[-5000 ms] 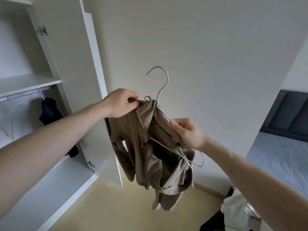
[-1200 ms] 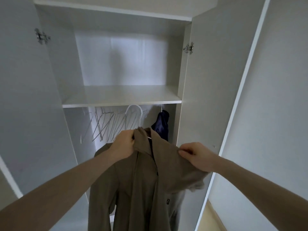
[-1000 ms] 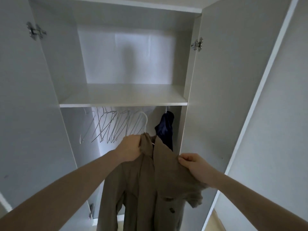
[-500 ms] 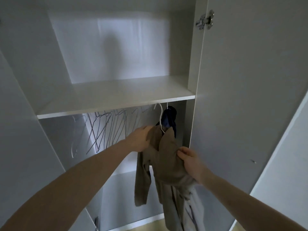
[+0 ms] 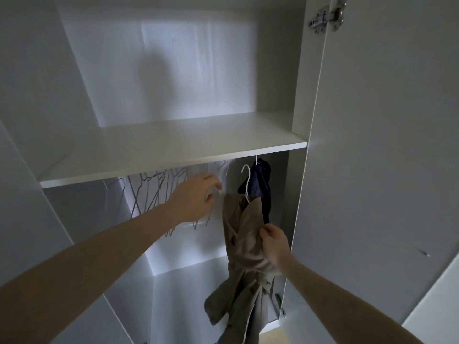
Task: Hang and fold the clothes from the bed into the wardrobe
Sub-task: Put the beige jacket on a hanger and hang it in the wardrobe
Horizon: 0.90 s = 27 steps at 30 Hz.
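A tan jacket (image 5: 244,247) hangs on a white hanger (image 5: 246,181) inside the open wardrobe (image 5: 173,147), below the shelf. The hanger's hook is just under the shelf's front edge, and the rail is hidden behind that edge. My right hand (image 5: 274,245) pinches the jacket's right shoulder. To the left of the collar, my left hand (image 5: 196,198) is off the jacket, its loosely bent fingers touching the empty wire hangers (image 5: 154,192). A dark navy garment (image 5: 260,187) hangs right behind the jacket, by the wardrobe's right wall.
Several empty wire hangers fill the left and middle of the rail. The white shelf (image 5: 223,142) sits just above them. The right door (image 5: 385,170) stands open close to my right arm. A strip of pale floor (image 5: 270,337) shows at the bottom.
I have stepped closer and carried the jacket into the wardrobe's right side. My left hand has let go of the collar and moved left onto the empty hangers. My right hand keeps its grip.
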Available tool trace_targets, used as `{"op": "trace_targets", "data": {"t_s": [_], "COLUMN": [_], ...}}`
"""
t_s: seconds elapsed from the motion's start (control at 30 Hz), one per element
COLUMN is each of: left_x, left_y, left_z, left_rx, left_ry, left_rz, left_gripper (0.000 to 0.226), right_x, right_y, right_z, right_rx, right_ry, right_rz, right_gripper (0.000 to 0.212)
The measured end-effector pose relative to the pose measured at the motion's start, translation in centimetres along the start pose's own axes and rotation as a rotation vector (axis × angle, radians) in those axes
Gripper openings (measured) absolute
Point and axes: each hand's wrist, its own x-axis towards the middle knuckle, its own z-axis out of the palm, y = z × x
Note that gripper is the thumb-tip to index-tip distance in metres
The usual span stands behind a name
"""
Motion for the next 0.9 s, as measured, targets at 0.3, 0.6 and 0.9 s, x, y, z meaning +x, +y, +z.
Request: {"op": "trace_targets", "data": {"t_s": [0.3, 0.6, 0.9], "left_x": [4.1, 6.8, 7.4], "left_y": [-4.7, -9.3, -9.8], "left_z": [-2.5, -1.7, -1.8], "left_rx": [0.256, 0.225, 0.203], "left_ry": [0.240, -0.098, -0.118], "left_rz": [0.030, -0.204, -0.189], "left_gripper": [0.055, 0.058, 0.056], "right_x": [7.2, 14.1, 19.6], "right_y": [-2.6, -4.9, -6.4], "right_z": [2.3, 3.1, 3.0], "right_rx": [0.048, -0.008, -0.153], "right_ry": [0.054, 0.114, 0.170], "right_rz": [-0.005, -0.043, -0.061], "right_gripper": [0.031, 0.030, 0.025]}}
